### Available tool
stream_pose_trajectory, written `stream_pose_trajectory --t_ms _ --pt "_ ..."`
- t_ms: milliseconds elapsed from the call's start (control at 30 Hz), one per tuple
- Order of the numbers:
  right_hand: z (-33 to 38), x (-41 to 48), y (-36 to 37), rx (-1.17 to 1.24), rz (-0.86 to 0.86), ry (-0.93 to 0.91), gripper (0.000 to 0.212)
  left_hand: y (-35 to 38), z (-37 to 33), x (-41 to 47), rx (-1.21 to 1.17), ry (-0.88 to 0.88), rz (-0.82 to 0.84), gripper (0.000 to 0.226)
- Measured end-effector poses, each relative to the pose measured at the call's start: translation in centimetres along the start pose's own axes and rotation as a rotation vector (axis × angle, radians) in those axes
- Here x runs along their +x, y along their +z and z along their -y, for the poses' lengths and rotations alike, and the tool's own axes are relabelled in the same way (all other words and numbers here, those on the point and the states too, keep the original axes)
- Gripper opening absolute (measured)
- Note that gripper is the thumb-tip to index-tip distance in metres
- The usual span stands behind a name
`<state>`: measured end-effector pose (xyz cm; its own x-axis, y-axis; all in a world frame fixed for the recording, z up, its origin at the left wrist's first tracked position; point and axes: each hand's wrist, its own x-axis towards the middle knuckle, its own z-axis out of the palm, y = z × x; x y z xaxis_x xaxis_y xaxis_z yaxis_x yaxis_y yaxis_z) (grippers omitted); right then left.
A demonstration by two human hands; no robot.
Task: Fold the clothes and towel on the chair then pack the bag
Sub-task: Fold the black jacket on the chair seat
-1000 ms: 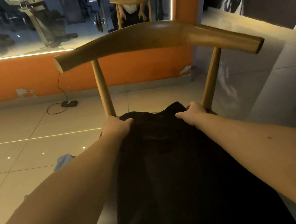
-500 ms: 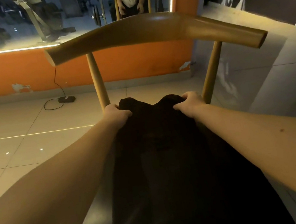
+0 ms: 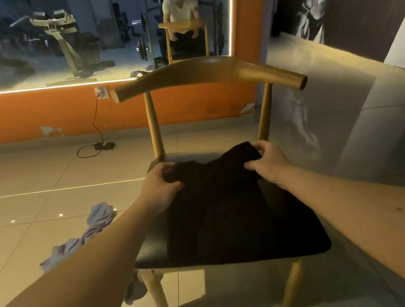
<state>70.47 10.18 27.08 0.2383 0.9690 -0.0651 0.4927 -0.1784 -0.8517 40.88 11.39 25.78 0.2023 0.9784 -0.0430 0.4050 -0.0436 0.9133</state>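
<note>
A black garment (image 3: 234, 209) lies spread over the dark seat of a wooden chair (image 3: 199, 75). My left hand (image 3: 161, 179) grips the garment's far left corner, fingers curled round the cloth. My right hand (image 3: 264, 158) grips the far right corner, which is raised a little off the seat. Both hands sit near the back of the seat, just in front of the chair's two back posts. No bag is in view.
A pale crumpled cloth (image 3: 89, 232) lies on the tiled floor left of the chair. An orange wall (image 3: 17, 116) with a mirror stands behind, with a black cable and adapter (image 3: 104, 145) on the floor. A grey wall runs along the right.
The view has pulled back and up, so the whole chair now shows. The garment now lies lower and flatter on the seat, with both hands still holding its far corners.
</note>
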Motion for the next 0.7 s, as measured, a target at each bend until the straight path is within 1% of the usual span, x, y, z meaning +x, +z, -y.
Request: stream_pose_trajectory --t_ms 67,133,233,333,400,467,567,633,700 --pt "-1.3 -2.8 0.4 -0.034 0.027 -0.028 0.031 0.7 1.2 -2.6 0.057 0.008 0.026 0.036" --pt "-2.8 -5.5 1.0 -0.070 0.050 -0.064 0.020 1.5 2.7 -4.6 0.107 0.008 0.015 0.026" --pt "-5.0 -9.0 1.5 -0.191 0.051 -0.115 0.020 2.5 4.7 -7.1 0.150 0.053 -0.013 0.022" --pt "-6.9 -11.2 1.4 -0.283 0.077 -0.190 0.024 3.0 5.8 -8.7 0.271 0.126 -0.012 0.023" --pt "-7.8 -12.1 1.0 -0.362 0.129 -0.250 0.028 2.7 6.5 -9.4 0.411 0.201 0.028 0.025" --pt "-8.6 -12.6 0.5 -0.448 0.157 -0.300 0.026 2.4 7.3 -9.9 0.586 0.291 0.082 0.022" --pt "-9.8 -13.4 -0.1 -0.569 0.190 -0.372 0.022 1.7 8.4 -10.4 0.782 0.394 0.065 0.016" --pt "-10.5 -14.0 -0.5 -0.634 0.227 -0.381 0.021 1.3 9.1 -10.6 0.841 0.430 0.049 0.020" --pt "-11.1 -14.4 -0.8 -0.630 0.243 -0.384 0.023 0.9 9.4 -11.0 0.842 0.431 0.058 0.024"
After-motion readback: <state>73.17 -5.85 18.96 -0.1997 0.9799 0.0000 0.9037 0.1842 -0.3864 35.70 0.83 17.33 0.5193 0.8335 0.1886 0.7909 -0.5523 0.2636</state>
